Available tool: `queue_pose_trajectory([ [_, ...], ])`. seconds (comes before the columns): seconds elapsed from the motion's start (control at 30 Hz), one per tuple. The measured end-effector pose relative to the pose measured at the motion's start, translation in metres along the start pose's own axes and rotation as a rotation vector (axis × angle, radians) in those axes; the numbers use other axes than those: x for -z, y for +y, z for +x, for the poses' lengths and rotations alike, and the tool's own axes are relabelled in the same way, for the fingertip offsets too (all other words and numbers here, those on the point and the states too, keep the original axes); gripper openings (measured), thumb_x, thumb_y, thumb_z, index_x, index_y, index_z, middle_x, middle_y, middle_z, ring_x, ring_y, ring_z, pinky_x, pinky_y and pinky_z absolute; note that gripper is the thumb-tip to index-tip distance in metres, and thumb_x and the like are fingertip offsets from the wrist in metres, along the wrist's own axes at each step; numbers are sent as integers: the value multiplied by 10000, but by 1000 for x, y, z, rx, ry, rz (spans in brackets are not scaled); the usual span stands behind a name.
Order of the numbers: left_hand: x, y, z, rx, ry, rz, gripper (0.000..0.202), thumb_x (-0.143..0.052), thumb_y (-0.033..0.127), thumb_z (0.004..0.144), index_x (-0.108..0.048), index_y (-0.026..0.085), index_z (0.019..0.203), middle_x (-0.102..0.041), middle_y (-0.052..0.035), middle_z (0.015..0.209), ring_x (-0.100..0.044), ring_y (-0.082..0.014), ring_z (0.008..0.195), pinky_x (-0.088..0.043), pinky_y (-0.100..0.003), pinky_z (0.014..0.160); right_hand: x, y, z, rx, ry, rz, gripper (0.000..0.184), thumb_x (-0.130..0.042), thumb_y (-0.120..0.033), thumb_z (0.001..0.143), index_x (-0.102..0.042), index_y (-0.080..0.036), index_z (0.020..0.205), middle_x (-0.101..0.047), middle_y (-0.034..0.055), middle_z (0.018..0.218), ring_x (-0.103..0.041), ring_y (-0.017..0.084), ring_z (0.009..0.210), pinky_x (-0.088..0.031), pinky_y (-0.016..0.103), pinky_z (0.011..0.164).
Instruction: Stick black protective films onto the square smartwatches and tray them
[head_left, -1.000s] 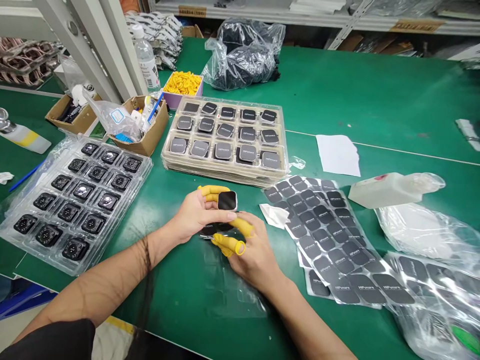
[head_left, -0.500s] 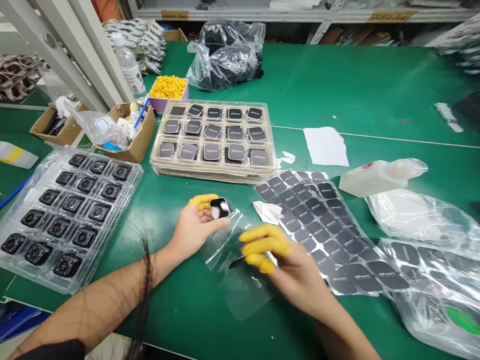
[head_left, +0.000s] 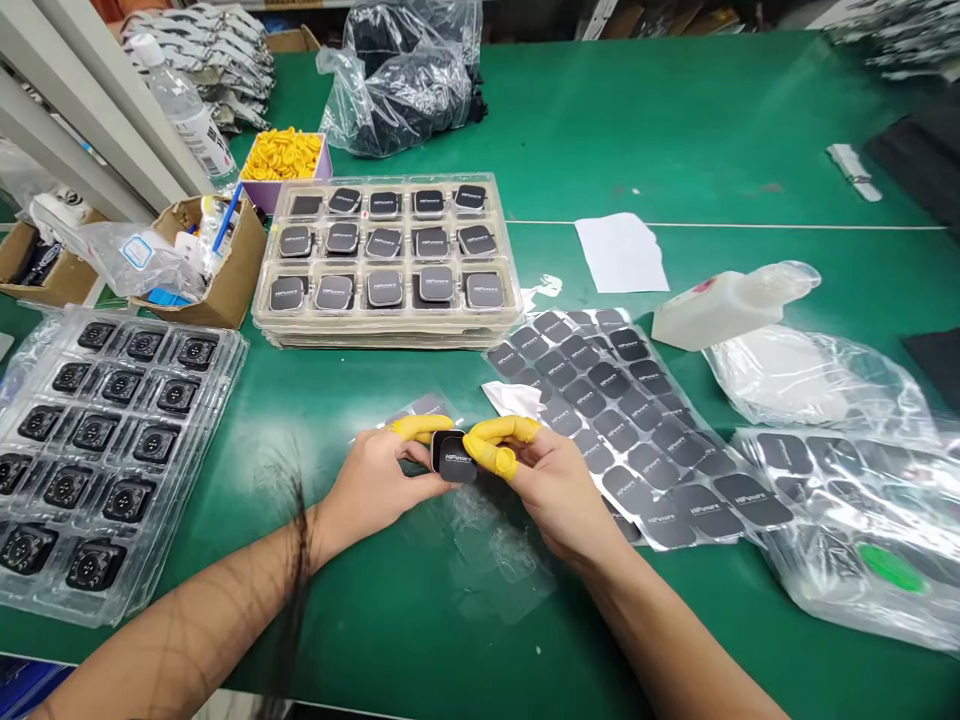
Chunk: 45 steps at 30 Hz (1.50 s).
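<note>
A square black smartwatch body [head_left: 454, 462] with a white printed label on its face sits between my left hand [head_left: 375, 482] and my right hand [head_left: 556, 485]. Both hands pinch its edges with fingers in yellow finger cots. Fingers partly hide its sides. Below my right hand lie loose transparent film pieces [head_left: 487, 560] on the green mat [head_left: 420, 640]. A sheet of black printed film pads [head_left: 619, 425] lies just right of my right hand, and a white wipe [head_left: 512, 400] rests on its edge.
A stacked tray of labelled watches [head_left: 386, 260] stands ahead, and a clear blister tray of watches [head_left: 112, 450] lies left. Nearby are a cardboard box [head_left: 225, 265], a purple box of yellow finger cots [head_left: 285, 160], a white bottle [head_left: 720, 310] and a plastic bag of pads [head_left: 847, 510].
My right hand has come back from the film to the watch, which my left hand held alone before. Both hands now grip it, its labelled face showing. The view has tilted down and shifted.
</note>
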<state>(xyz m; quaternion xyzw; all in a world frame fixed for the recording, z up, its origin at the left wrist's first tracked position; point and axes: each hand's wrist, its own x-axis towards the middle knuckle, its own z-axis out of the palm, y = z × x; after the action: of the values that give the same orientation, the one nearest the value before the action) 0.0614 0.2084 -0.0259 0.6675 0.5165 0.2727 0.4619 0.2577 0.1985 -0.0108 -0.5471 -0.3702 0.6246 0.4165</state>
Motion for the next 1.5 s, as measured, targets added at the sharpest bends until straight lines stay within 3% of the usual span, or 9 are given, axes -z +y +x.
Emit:
queue_pose_trajectory([
  [0.1, 0, 2, -1, 10, 9, 20, 154, -867, 308, 697, -763, 215, 763, -802, -8, 906, -737, -194, 883, -524, -311, 887, -2, 3, 1, -31, 26, 48, 346, -920, -431, 605, -769, -215, 829, -727, 34, 858, -658, 173, 815, -550, 322, 826],
  [0.57, -1, 6, -2, -78, 32, 65, 138, -849, 266, 714, -739, 209, 776, -774, 15, 763, -725, -158, 735, -544, -300, 836, 1, 8, 5, -74, -8, 34, 347, -921, -404, 614, -784, -204, 862, -750, 45, 853, -665, 169, 760, -566, 309, 755],
  [1.03, 0, 5, -2, -60, 25, 64, 244, -855, 254, 708, -751, 223, 926, -787, 21, 801, -740, -175, 790, -535, -307, 840, 0, 10, 5, -9, -7, -15, 341, -893, -433, 650, -770, -199, 865, -751, 49, 844, -679, 184, 766, -567, 321, 765],
  [1.27, 0, 6, -2, -24, 2, 77, 214, -848, 280, 718, -743, 228, 897, -786, 23, 774, -743, -184, 775, -539, -323, 832, -5, 10, 3, 3, -4, -56, 358, -863, -484, 682, -755, -201, 873, -755, 63, 889, -701, 213, 833, -576, 348, 813],
  [1.4, 0, 7, -2, -8, -7, 85, 145, -845, 297, 721, -727, 219, 753, -790, 12, 789, -744, -192, 788, -541, -331, 824, 0, 9, -1, 69, 12, -227, 400, -786, -532, 766, -726, -201, 982, -739, 82, 923, -706, 217, 787, -594, 350, 720],
  [1.5, 0, 5, -1, 41, -2, 33, 173, -851, 337, 716, -731, 214, 734, -800, -10, 843, -749, -210, 848, -555, -330, 825, 12, 5, -2, 352, 210, -622, 491, -710, -515, 846, -650, -223, 1237, -677, 133, 1121, -689, 239, 838, -593, 387, 677],
])
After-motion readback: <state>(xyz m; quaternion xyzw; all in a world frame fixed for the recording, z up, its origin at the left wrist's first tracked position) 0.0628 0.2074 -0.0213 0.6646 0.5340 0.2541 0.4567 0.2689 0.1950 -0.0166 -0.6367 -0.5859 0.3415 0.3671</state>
